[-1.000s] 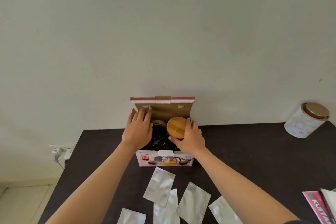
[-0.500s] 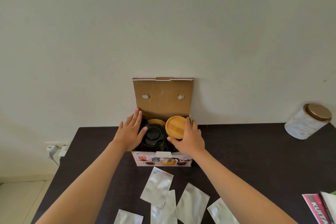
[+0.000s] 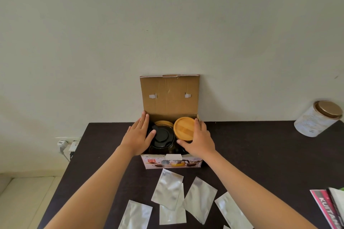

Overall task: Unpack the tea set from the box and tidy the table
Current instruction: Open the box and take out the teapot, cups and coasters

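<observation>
Nearest us, at 6 o'clock, 5 silver pouches (image 3: 168, 190) lie flat and partly overlapping on the dark table (image 3: 260, 154); a sixth corner is cut off by the bottom edge; at 4 o'clock a pink printed packet (image 3: 324, 208) is also cropped, so we read only part of its lettering. The table's right half is mostly bare up to a white tin (image 3: 316, 120) at 2 o'clock; its left edge drops off near 8 o'clock. Further on, the box (image 3: 171, 162) stands at the table's far edge with its lid flap upright against the wall. Our left hand (image 3: 136, 138) rests flat and open on the box's left rim, thumb touching the black teapot lid (image 3: 162, 135); our right hand (image 3: 200, 140) curls loosely around the round wooden lid (image 3: 184, 129), touching its right and near edges without a full grip. What sits under both lids is hidden, and a second wooden disc (image 3: 162, 122) behind the teapot lid is mostly covered.
</observation>
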A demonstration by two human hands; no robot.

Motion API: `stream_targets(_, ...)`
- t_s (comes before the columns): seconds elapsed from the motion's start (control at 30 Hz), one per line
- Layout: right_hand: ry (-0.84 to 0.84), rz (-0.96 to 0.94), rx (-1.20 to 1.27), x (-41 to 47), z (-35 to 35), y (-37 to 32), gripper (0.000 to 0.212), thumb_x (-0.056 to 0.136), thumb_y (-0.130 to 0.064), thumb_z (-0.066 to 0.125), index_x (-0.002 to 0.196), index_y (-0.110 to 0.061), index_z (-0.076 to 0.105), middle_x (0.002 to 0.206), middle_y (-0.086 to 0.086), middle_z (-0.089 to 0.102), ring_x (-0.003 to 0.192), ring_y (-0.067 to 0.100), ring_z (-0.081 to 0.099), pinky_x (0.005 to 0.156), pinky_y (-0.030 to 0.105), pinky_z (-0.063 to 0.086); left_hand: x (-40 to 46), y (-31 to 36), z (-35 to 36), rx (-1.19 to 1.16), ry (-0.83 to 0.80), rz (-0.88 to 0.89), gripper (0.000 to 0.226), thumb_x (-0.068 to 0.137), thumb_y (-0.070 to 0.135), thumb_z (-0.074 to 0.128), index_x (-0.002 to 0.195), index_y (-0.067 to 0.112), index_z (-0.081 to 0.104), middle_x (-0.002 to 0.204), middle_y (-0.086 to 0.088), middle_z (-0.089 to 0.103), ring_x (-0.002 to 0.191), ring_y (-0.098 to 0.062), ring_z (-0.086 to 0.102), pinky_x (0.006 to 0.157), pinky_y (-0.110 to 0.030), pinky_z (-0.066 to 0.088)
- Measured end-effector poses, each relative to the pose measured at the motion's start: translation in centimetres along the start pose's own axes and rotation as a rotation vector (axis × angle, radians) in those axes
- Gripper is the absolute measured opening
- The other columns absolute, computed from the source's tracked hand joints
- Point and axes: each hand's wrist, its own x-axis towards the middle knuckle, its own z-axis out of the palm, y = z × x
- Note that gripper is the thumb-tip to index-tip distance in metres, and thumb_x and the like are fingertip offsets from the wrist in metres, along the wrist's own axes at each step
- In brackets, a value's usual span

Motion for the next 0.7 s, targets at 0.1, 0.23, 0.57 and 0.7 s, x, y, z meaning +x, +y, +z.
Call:
stream_targets(0.1, -0.019, 0.017, 0.002, -0.9, -0.1, 0.2, 0.113, 0.07, -0.069, 0.065, 0.15, -0.018, 0.003, 0.157, 0.011, 0.008, 0.139, 0.036, 0.023, 0.107, 0.045, 0.037, -0.6, 0.1, 0.0, 0.037, -0.019, 0.012, 0.075, 0.095, 0.058, 0.023, 0.15, 0.018, -0.008, 0.158, 0.003, -0.014, 0.147, -0.019, 0.002, 0.116, -0.048, 0.014)
stream_targets(0.23, -0.033, 0.027, -0.072, -1.3, -0.9, -0.1, 0.114, 0.069, -0.071, 0.064, 0.15, -0.015, 0.007, 0.157, 0.015, 0.007, 0.143, 0.035, 0.015, 0.113, 0.049, 0.027, -0.6, 0.4, -0.6, 0.108, 0.028, 0.021, 0.08, 0.092, 0.062, 0.026, 0.151, 0.015, -0.001, 0.16, -0.003, 0.002, 0.144, -0.026, 0.016, 0.117, -0.045, 0.02)
stream_targets(0.57, -0.143, -0.114, -0.285, 0.7, -3.5, -2.0, 0.115, 0.066, -0.069, 0.068, 0.151, -0.015, 0.01, 0.154, 0.01, 0.023, 0.142, 0.032, 0.016, 0.115, 0.056, 0.014, 0.4, 0.2, 0.5, 0.114, 0.092, 0.058, 0.093, 0.078, 0.076, -0.005, 0.151, 0.019, -0.004, 0.159, 0.002, -0.013, 0.147, -0.021, 0.004, 0.116, -0.05, 0.013)
stream_targets(0.7, -0.188, -0.098, -0.342, 1.0, -3.7, -2.3, 0.113, 0.064, -0.067, 0.071, 0.149, -0.015, 0.017, 0.149, 0.013, 0.028, 0.139, 0.034, 0.018, 0.114, 0.059, 0.013, 0.4, -0.4, 0.7, -0.005, 0.084, 0.077, 0.091, 0.077, 0.078, -0.005, 0.15, 0.023, -0.008, 0.155, 0.011, -0.022, 0.146, -0.013, -0.006, 0.116, -0.051, 0.007)
